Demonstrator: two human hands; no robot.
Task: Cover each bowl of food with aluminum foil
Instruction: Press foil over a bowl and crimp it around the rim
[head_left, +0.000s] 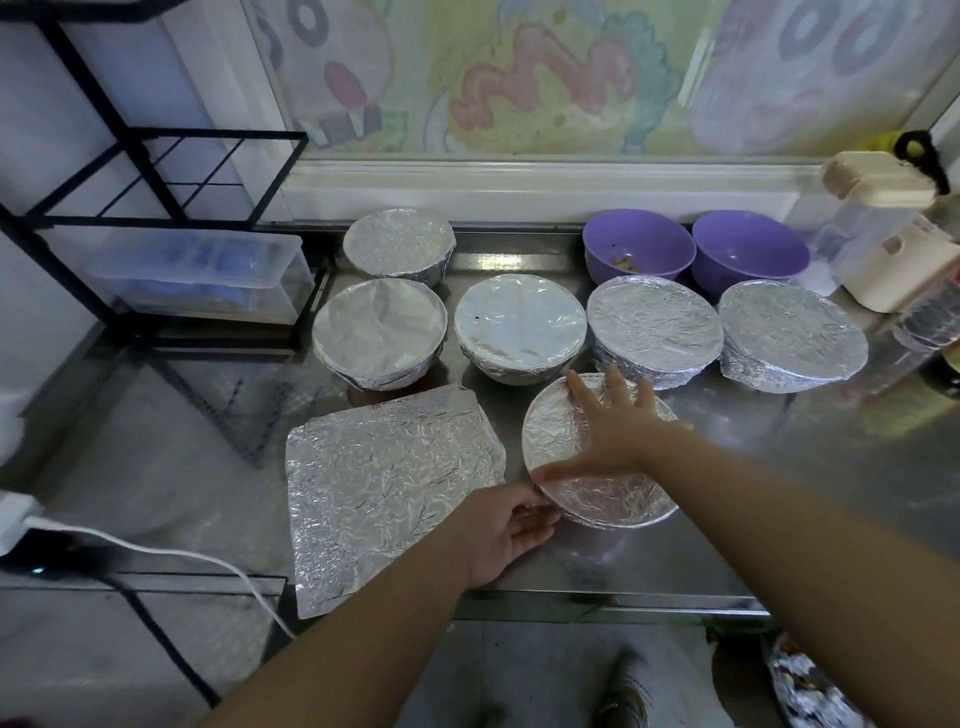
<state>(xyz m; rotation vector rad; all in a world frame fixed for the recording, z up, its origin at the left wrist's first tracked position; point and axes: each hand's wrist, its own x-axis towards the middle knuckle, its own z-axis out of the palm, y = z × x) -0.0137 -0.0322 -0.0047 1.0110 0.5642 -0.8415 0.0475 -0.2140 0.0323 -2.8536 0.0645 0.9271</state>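
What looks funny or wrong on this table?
The left purple bowl and the right purple bowl at the back stand bare, while six others wear foil; the left one holds food bits. The crumpled foil sheet reaches the counter's front edge.

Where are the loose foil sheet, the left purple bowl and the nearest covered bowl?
foil sheet (395, 493), head view, middle of the flat sheet.
left purple bowl (640, 238), head view, inside back wall.
nearest covered bowl (610, 496), head view, foil top near the front rim.
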